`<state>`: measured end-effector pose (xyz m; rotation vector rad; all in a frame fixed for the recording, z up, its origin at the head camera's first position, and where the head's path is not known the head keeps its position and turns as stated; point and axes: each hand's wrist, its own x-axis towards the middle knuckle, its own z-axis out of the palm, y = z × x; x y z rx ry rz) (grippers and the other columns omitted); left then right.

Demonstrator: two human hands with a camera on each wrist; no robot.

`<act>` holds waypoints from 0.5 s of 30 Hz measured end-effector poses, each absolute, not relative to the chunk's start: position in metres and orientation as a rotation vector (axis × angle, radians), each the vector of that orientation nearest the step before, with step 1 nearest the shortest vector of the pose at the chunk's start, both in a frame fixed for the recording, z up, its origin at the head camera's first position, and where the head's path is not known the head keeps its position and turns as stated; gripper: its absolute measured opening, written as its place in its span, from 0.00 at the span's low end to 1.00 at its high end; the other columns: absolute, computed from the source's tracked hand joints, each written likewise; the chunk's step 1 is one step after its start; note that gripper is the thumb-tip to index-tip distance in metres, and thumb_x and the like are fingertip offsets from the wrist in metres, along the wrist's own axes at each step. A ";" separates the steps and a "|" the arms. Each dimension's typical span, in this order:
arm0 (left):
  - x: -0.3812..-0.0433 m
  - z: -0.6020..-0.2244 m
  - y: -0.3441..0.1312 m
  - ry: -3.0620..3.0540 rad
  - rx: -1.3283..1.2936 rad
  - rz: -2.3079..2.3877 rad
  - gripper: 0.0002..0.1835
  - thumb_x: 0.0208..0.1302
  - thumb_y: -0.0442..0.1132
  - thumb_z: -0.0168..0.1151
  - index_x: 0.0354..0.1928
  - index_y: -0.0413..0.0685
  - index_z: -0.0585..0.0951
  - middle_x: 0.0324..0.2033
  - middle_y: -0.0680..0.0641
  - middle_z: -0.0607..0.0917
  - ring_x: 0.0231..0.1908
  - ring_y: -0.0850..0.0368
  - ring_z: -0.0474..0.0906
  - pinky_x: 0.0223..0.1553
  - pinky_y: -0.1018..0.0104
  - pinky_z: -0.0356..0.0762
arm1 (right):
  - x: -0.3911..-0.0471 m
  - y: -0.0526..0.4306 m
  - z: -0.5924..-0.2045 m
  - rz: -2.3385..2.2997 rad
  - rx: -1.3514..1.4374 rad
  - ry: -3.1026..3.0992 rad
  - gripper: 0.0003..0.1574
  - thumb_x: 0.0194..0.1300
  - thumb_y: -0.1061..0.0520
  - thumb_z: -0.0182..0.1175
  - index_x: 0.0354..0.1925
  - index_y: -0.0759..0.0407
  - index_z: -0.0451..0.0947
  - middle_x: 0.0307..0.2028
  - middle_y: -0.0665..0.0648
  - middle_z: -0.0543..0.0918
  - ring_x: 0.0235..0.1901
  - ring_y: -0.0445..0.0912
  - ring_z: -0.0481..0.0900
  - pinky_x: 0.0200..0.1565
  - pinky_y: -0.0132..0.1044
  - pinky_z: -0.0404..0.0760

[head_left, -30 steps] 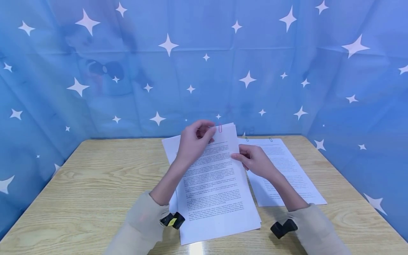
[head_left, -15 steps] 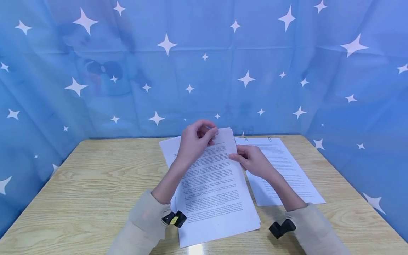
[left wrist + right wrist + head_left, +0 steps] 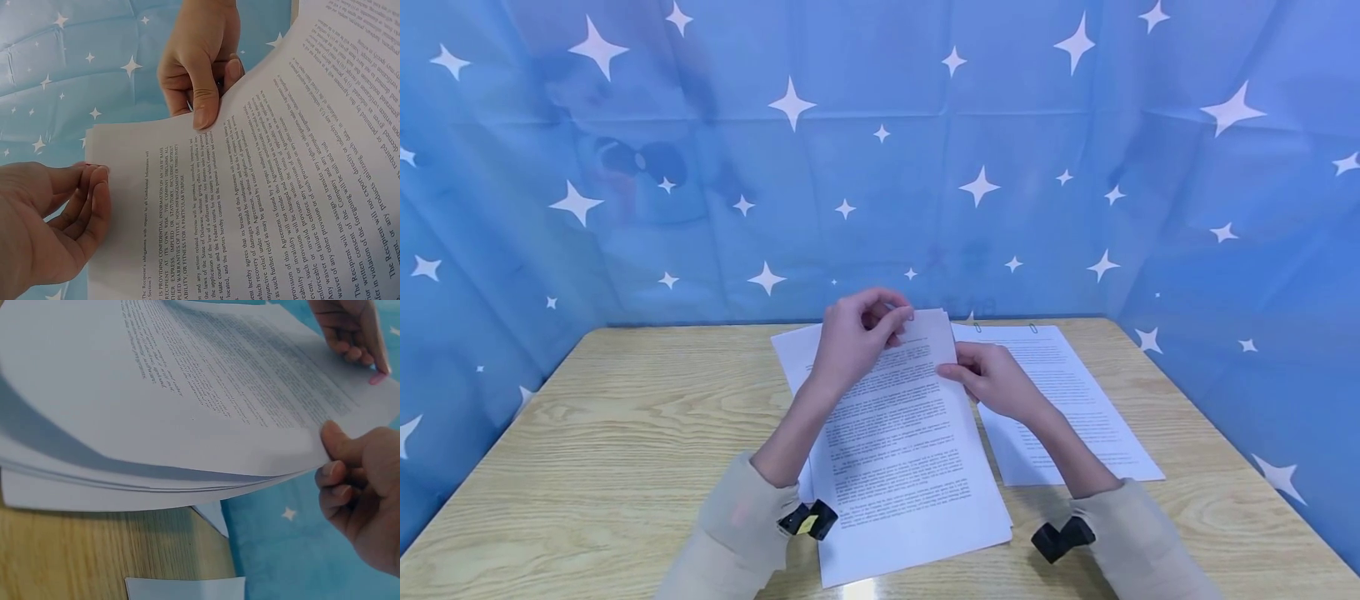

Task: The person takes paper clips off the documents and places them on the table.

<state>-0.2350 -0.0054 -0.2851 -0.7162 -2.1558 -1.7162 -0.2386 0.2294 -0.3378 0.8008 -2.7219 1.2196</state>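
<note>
A stack of printed sheets (image 3: 898, 450) is held tilted up in front of me. My right hand (image 3: 996, 379) grips its right edge, thumb on the front page and fingers behind. At the top edge, my left hand (image 3: 857, 337) pinches a pink paper clip (image 3: 377, 379), which shows at its fingertips in the right wrist view and is mostly covered in the others. In the left wrist view, the left hand (image 3: 53, 219) sits at the top margin, with the right hand (image 3: 201, 69) farther along the side. The sheets fan apart toward the bottom.
To the right, another printed document (image 3: 1067, 408) lies on the wooden table (image 3: 625, 433), with two clips (image 3: 977, 327) on its top edge. More white paper (image 3: 792, 350) shows behind the held stack on the left. A blue star-patterned curtain (image 3: 880, 167) surrounds the table's back and sides.
The top of the stack has dropped slightly, and my left fingertips now cover the pink clip that stood visible beside them. My right hand keeps its grip on the edge.
</note>
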 end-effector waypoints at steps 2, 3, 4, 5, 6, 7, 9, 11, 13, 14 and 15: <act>-0.234 -0.285 -0.006 -2.163 -0.719 -1.699 0.05 0.69 0.37 0.66 0.39 0.42 0.86 0.25 0.41 0.84 0.25 0.43 0.83 0.30 0.62 0.83 | -0.238 0.229 -0.338 1.227 0.806 -2.720 0.12 0.75 0.56 0.59 0.51 0.59 0.82 0.17 0.63 0.73 0.12 0.45 0.66 0.17 0.33 0.63; -0.234 -0.284 -0.006 -2.165 -0.722 -1.690 0.05 0.69 0.37 0.66 0.39 0.42 0.87 0.24 0.41 0.84 0.25 0.44 0.83 0.30 0.62 0.83 | -0.238 0.229 -0.338 1.230 0.810 -2.718 0.12 0.75 0.56 0.59 0.51 0.59 0.82 0.17 0.64 0.73 0.12 0.45 0.66 0.17 0.33 0.63; -0.234 -0.284 -0.006 -2.165 -0.725 -1.685 0.05 0.69 0.37 0.66 0.39 0.42 0.87 0.24 0.41 0.83 0.25 0.44 0.83 0.30 0.62 0.82 | -0.238 0.229 -0.338 1.232 0.812 -2.719 0.12 0.75 0.56 0.59 0.52 0.59 0.82 0.18 0.64 0.73 0.12 0.45 0.66 0.17 0.33 0.64; -0.234 -0.284 -0.007 -2.164 -0.728 -1.682 0.05 0.69 0.37 0.66 0.39 0.42 0.87 0.24 0.41 0.84 0.24 0.44 0.83 0.30 0.62 0.82 | -0.238 0.229 -0.338 1.235 0.815 -2.718 0.12 0.75 0.56 0.59 0.52 0.60 0.82 0.18 0.65 0.73 0.12 0.45 0.66 0.17 0.33 0.64; -0.234 -0.284 -0.007 -2.163 -0.729 -1.680 0.05 0.69 0.37 0.67 0.39 0.42 0.87 0.24 0.41 0.84 0.24 0.44 0.83 0.29 0.62 0.82 | -0.238 0.229 -0.338 1.235 0.818 -2.718 0.12 0.75 0.56 0.59 0.52 0.60 0.82 0.18 0.65 0.73 0.12 0.45 0.66 0.17 0.33 0.64; -0.233 -0.284 -0.007 -2.161 -0.733 -1.679 0.05 0.69 0.37 0.67 0.39 0.42 0.87 0.24 0.41 0.84 0.24 0.44 0.83 0.29 0.62 0.82 | -0.238 0.229 -0.338 1.235 0.819 -2.719 0.12 0.75 0.57 0.59 0.52 0.60 0.82 0.18 0.65 0.73 0.12 0.45 0.67 0.17 0.33 0.64; -0.234 -0.284 -0.008 -2.153 -0.741 -1.679 0.05 0.69 0.37 0.67 0.38 0.42 0.87 0.24 0.41 0.84 0.24 0.44 0.83 0.29 0.62 0.82 | -0.238 0.229 -0.338 1.237 0.820 -2.718 0.12 0.75 0.57 0.59 0.52 0.60 0.82 0.18 0.65 0.73 0.12 0.45 0.66 0.17 0.33 0.64; -0.234 -0.284 -0.008 -2.142 -0.746 -1.681 0.05 0.68 0.37 0.67 0.38 0.42 0.87 0.23 0.41 0.84 0.24 0.44 0.83 0.29 0.62 0.82 | -0.238 0.229 -0.338 1.237 0.821 -2.717 0.12 0.75 0.58 0.58 0.52 0.60 0.82 0.17 0.64 0.73 0.12 0.45 0.66 0.17 0.33 0.64; -0.234 -0.285 -0.008 -2.127 -0.749 -1.686 0.05 0.68 0.37 0.68 0.37 0.42 0.87 0.23 0.41 0.84 0.24 0.43 0.83 0.29 0.62 0.82 | -0.238 0.229 -0.338 1.237 0.820 -2.715 0.12 0.75 0.58 0.59 0.52 0.60 0.82 0.17 0.64 0.73 0.12 0.45 0.67 0.17 0.33 0.64; -0.234 -0.285 -0.008 -2.119 -0.749 -1.688 0.05 0.68 0.37 0.68 0.37 0.42 0.88 0.23 0.41 0.84 0.24 0.43 0.83 0.28 0.62 0.82 | -0.239 0.230 -0.338 1.239 0.820 -2.714 0.12 0.75 0.58 0.59 0.52 0.60 0.82 0.17 0.63 0.73 0.12 0.45 0.67 0.17 0.33 0.63; -0.234 -0.285 -0.008 -2.110 -0.751 -1.693 0.05 0.68 0.36 0.68 0.37 0.42 0.88 0.24 0.41 0.85 0.24 0.43 0.83 0.28 0.62 0.82 | -0.239 0.229 -0.338 1.240 0.819 -2.712 0.12 0.75 0.58 0.59 0.52 0.60 0.82 0.17 0.63 0.73 0.12 0.45 0.67 0.17 0.33 0.63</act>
